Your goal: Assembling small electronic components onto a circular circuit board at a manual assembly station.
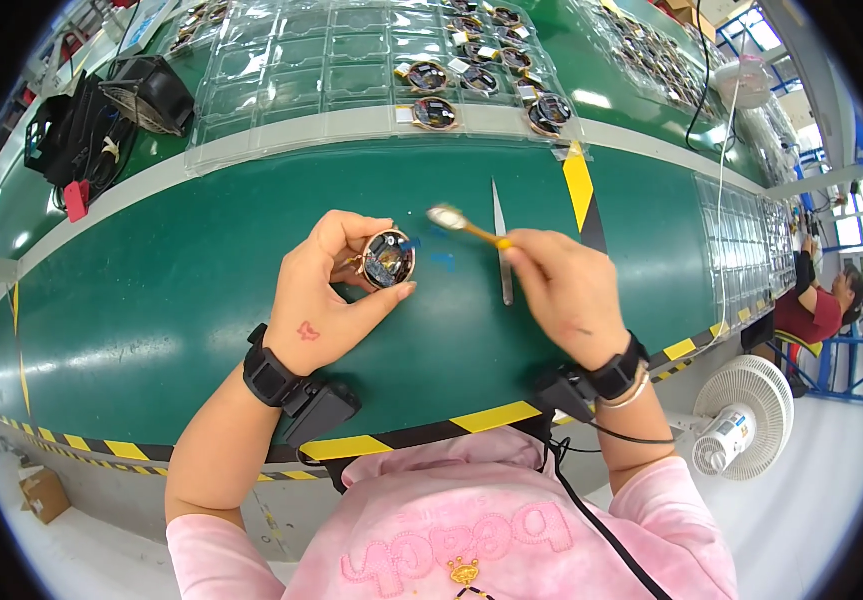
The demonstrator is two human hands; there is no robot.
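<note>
My left hand [327, 285] grips a round, copper-rimmed electronic module [390, 262] between thumb and fingers. Its dark inside, with small circuit parts, faces up. Thin wires or a flex tail show at its left side, partly hidden by my fingers. To the right, my right hand [570, 295] pinches a short amber strip [474, 230] with a pale rounded end. That end points toward the module, apart from it; motion blurs it, so its kind is unclear. Steel tweezers [499, 212] lie on the green mat beside my right fingertips. Small blue marks [444, 260] show on the mat between my hands.
A clear compartment tray [292, 85] spans the far side, with several similar round modules [436, 113] at its right. Black equipment [152, 95] stands far left. Yellow-black tape [497, 417] edges the bench. A white fan [742, 420] and another person [820, 310] are at right.
</note>
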